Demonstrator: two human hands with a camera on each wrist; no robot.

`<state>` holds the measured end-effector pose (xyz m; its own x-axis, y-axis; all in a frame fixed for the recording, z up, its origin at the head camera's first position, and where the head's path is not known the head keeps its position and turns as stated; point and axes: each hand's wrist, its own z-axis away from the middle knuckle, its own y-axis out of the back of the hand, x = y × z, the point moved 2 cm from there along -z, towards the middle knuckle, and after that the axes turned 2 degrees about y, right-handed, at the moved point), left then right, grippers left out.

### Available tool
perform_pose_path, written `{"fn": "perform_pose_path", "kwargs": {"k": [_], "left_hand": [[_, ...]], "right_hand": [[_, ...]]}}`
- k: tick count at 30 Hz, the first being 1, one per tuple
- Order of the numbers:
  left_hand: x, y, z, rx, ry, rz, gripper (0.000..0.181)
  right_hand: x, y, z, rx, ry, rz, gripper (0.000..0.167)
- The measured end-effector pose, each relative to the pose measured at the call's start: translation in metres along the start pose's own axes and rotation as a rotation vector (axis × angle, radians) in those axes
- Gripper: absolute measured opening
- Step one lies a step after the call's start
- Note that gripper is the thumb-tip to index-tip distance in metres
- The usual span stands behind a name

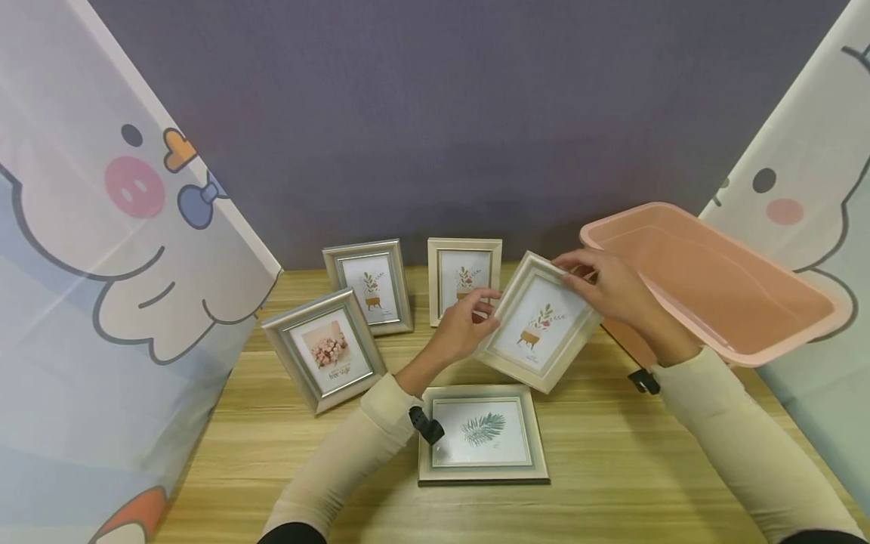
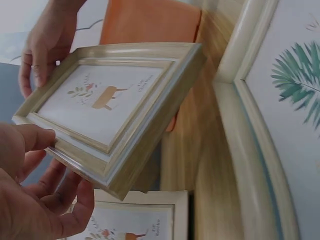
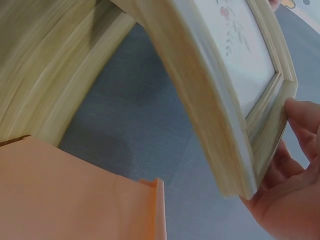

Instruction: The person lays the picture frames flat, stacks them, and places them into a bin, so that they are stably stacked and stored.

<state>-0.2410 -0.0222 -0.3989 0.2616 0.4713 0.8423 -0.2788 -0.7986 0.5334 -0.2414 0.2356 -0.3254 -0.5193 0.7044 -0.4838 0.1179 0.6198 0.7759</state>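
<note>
A cream picture frame (image 1: 510, 344) with a potted-plant print is held tilted in the air above the table, between both hands. My left hand (image 1: 462, 329) pinches its left edge, thumb on the front and fingers behind in the left wrist view. At the upper right corner, my right hand (image 1: 612, 287) grips the frame, its thumb on the front moulding in the right wrist view. Below lies a flat frame (image 1: 482, 474) with a green leaf print. Behind the left hand stands another cream frame (image 1: 465, 245) with a plant print, partly covered.
Two silvery frames stand on the left: one with a flower print (image 1: 326, 351), another with a plant print (image 1: 370, 291) behind it. A pink plastic bin (image 1: 714, 264) stands at the right, close to the right hand. A grey wall (image 1: 462, 113) rises behind the wooden table (image 1: 612, 483).
</note>
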Motion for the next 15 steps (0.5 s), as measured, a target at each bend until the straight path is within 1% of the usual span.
{"fn": "perform_pose_path", "kwargs": {"k": [4, 10, 15], "left_hand": [[0.006, 0.007, 0.004, -0.008, -0.006, -0.043, 0.042], [0.01, 0.017, 0.006, -0.013, -0.025, -0.051, 0.042], [0.012, 0.025, 0.008, -0.013, -0.058, -0.076, 0.04]], "right_hand": [[0.002, -0.001, 0.003, 0.001, -0.001, -0.039, 0.024], [0.004, -0.005, 0.008, -0.01, -0.014, -0.122, 0.027], [0.004, -0.01, 0.011, -0.042, 0.015, -0.177, 0.033]]}}
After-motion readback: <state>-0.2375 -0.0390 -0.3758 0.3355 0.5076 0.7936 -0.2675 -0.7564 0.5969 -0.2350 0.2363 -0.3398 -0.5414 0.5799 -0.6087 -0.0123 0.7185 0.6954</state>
